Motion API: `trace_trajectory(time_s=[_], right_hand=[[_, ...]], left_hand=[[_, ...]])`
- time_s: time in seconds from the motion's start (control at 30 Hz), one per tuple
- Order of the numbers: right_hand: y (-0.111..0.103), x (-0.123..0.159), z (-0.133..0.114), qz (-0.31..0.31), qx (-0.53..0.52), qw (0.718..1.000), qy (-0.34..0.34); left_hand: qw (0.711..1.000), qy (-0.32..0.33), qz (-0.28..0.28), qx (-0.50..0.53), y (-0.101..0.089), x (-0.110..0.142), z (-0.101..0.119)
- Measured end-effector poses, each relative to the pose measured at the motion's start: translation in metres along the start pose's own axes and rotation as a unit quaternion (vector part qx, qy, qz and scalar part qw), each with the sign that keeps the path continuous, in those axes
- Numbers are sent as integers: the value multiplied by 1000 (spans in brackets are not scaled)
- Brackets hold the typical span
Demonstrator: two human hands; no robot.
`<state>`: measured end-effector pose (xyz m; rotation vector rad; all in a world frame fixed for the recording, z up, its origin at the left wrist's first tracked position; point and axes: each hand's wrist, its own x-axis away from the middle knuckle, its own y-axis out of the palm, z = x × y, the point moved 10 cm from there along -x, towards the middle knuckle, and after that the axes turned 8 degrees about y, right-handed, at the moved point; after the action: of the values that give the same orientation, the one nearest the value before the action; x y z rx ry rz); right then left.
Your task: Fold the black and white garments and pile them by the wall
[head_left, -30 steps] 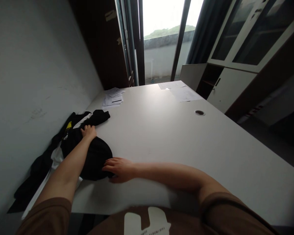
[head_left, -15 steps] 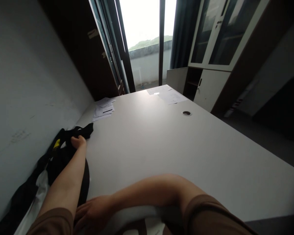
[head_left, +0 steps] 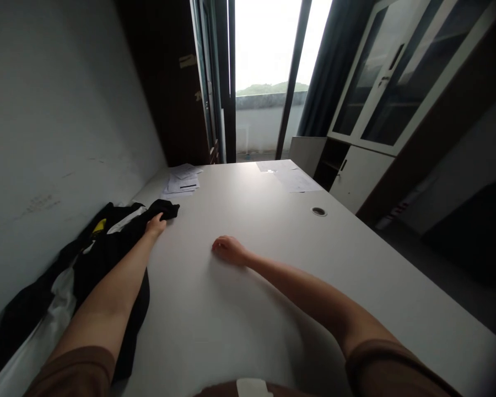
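A pile of dark clothing lies along the wall on the left of the white table (head_left: pixel 231 309). My left hand (head_left: pixel 156 224) is closed on the far end of a black garment (head_left: pixel 95 259), whose edge bunches up just beyond the fingers. White cloth (head_left: pixel 64 292) and a small yellow patch (head_left: pixel 99 227) show among the black folds. Over the middle of the tabletop is my right hand (head_left: pixel 230 250), apart from the clothing. Its fingers are curled in, and nothing shows in them. My left forearm covers part of the garment.
Loose papers (head_left: pixel 182 182) lie at the table's far left corner, and more sheets (head_left: pixel 295 179) at the far right. A round cable hole (head_left: pixel 318 212) sits near the right edge. Beyond stand a cabinet (head_left: pixel 367 171) with one lower door open and a glass door.
My right hand has left the near end of the garment and moved forward and right over the table. My left hand, still on the cloth, appears slightly further right; the view has tilted.
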<state>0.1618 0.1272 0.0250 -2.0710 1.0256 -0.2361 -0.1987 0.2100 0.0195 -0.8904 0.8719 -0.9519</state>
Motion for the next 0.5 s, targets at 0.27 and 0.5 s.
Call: trace_trajectory(time_s=[0.27, 0.5], right_hand=[[-42, -1, 55, 83, 148, 985, 26], [-54, 10, 88, 67, 232, 962, 130]], left_hand=[[993, -99, 49, 29, 13, 19, 22], [998, 13, 41, 52, 54, 73, 82]])
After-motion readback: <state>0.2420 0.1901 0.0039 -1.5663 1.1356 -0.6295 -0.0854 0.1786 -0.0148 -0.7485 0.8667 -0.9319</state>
